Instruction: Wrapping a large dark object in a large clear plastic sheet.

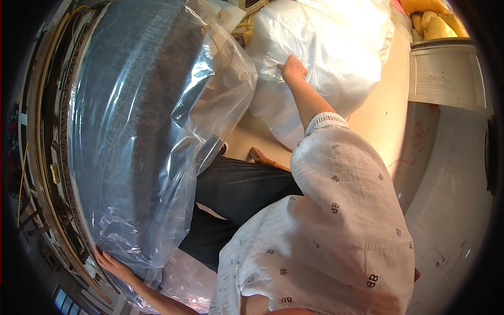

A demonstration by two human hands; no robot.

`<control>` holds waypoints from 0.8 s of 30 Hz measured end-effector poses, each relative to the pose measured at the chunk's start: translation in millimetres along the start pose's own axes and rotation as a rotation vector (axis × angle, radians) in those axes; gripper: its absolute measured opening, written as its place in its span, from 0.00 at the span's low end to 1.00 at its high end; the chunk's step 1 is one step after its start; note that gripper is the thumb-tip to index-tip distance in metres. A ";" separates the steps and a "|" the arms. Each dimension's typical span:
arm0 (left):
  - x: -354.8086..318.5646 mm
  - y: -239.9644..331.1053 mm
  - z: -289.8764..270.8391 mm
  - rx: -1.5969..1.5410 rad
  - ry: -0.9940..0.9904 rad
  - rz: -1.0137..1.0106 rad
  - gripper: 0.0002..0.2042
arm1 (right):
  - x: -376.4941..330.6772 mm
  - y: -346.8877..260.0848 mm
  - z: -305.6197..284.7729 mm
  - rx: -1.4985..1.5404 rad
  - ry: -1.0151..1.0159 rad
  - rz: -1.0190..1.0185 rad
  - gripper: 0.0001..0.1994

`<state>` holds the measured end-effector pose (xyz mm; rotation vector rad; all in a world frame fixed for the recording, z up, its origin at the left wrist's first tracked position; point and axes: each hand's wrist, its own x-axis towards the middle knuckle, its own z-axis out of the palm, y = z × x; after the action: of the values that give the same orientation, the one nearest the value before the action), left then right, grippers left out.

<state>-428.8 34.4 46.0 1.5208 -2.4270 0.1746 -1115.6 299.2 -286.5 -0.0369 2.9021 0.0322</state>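
While seen from above:
Left hand (pixel 113 265): spread flat against the grey roll (pixel 131 131) wrapped in clear plastic.
Right hand (pixel 293 69): fingers pressed into the white plastic bag (pixel 325 47).

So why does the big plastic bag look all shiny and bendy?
Head view: light glares in white streaks off the clear plastic bag of grey fabric; the fisheye lens bows its edges, the corners go black, and the white bag under the right hand looks washed out.
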 end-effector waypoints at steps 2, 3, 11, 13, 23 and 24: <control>1.0 2.4 0.2 0.001 -0.004 -0.003 0.21 | 15.0 21.8 5.8 0.095 -0.067 -0.244 0.19; 0.1 3.0 -0.5 0.007 -0.007 -0.009 0.21 | 11.7 28.7 4.1 0.095 -0.067 -0.246 0.19; -1.7 -18.2 4.2 0.020 0.035 0.039 0.21 | 3.0 118.8 -14.6 1.274 -0.257 0.106 0.10; 1.4 -19.3 12.3 0.003 0.053 0.060 0.21 | 27.6 191.2 -9.2 1.997 -0.381 0.202 0.09; 19.0 -59.8 7.0 0.047 -0.020 0.003 0.20 | -75.3 245.7 -263.0 1.964 0.092 -0.165 0.06; 24.8 -68.1 2.7 0.068 -0.117 -0.025 0.20 | -87.2 239.4 -265.2 1.975 -0.055 -0.321 0.06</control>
<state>-378.4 -17.7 47.8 1.6328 -2.5153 0.1694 -1100.3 533.8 -3.7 -0.1227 1.5985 -2.4678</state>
